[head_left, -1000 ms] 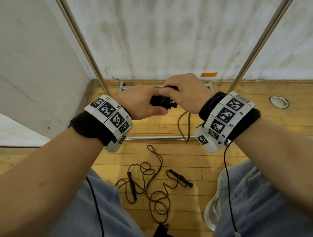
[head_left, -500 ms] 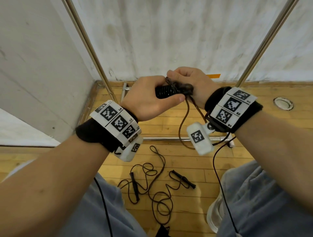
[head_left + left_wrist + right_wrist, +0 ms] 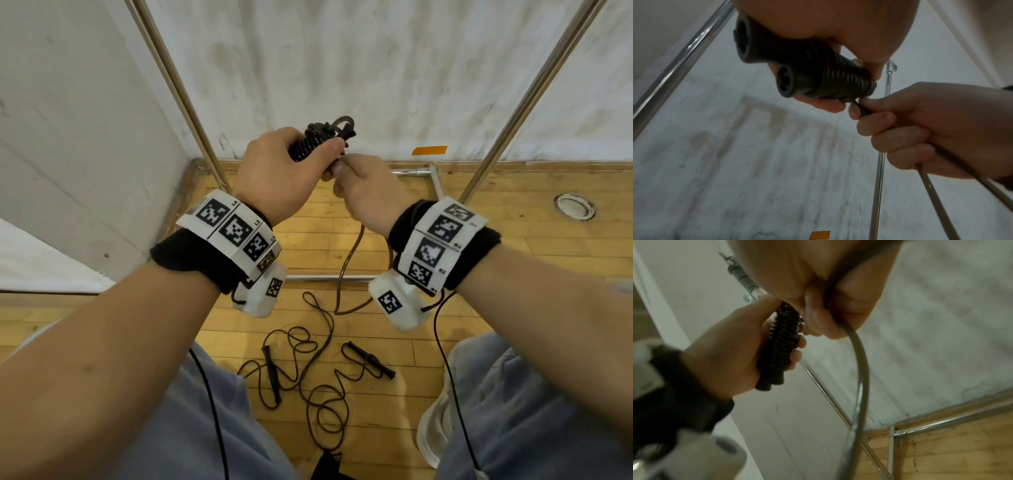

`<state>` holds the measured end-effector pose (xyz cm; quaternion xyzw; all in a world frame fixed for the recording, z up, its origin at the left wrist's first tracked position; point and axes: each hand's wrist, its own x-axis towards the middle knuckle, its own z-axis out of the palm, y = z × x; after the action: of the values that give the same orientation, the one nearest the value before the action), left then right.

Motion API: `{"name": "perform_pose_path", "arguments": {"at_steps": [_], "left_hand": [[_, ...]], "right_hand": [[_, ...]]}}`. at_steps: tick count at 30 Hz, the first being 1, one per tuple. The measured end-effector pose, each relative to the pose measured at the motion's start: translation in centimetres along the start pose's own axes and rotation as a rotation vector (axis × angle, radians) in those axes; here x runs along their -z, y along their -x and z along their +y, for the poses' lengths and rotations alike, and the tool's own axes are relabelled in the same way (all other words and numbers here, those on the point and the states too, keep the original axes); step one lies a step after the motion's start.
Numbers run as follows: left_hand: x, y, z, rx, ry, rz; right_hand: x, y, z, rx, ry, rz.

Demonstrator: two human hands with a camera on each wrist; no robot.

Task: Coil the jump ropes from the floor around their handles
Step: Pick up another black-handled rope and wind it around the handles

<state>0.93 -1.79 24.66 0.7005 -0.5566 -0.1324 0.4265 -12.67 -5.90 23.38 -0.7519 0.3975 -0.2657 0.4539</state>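
Left hand (image 3: pixel 274 171) grips ridged, rope-wound black handles (image 3: pixel 818 76); right hand (image 3: pixel 366 192) pinches glossy cord (image 3: pixel 859 363).

A wooden plank floor (image 3: pixel 513 246) meets a stained white wall (image 3: pixel 359 68) along a wooden skirting strip. 2 slanted metal poles (image 3: pixel 171 78) rise from a metal frame (image 3: pixel 325 278) lying on the floor. A strip of orange tape (image 3: pixel 429 150) sits on the wall just above the skirting. Near the floor's right edge is a round metal floor fitting (image 3: pixel 574 206).
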Motion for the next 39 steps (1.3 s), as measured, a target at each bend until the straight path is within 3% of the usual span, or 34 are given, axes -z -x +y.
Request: {"name": "perform_pose_path", "arguments": {"at_steps": [8,12,17,23,28,31,39], "left_hand": [[-1.0,-0.8,-1.8,0.050,-0.219,0.006],[-1.6,-0.6,-2.1,-0.007,-0.373,-0.128],[-1.0,-0.5,-2.1,-0.075,-0.283,-0.360],[-0.4,-1.1,-2.3,-0.086,-0.451,-0.191],[0.8,-2.0,-3.8,0.017,-0.617,-0.133],[1.0,-2.1,-4.0,-0.004,-0.622,-0.128],[-0.7,-0.9,-2.5,-0.093,-0.656,-0.476]], "right_hand": [[-0.6,0.1,0.0,0.054,0.316,-0.077],[-0.1,-0.1,0.4,-0.004,0.411,-0.089],[0.7,0.0,0.9,-0.056,0.303,-0.054],[0.5,0.1,0.5,-0.019,0.374,-0.086],[0.1,0.2,0.6,-0.009,0.491,-0.153],[0.4,0.1,0.5,0.037,0.488,-0.147],[2.0,-0.2,-0.1,0.215,0.647,-0.062]]}}
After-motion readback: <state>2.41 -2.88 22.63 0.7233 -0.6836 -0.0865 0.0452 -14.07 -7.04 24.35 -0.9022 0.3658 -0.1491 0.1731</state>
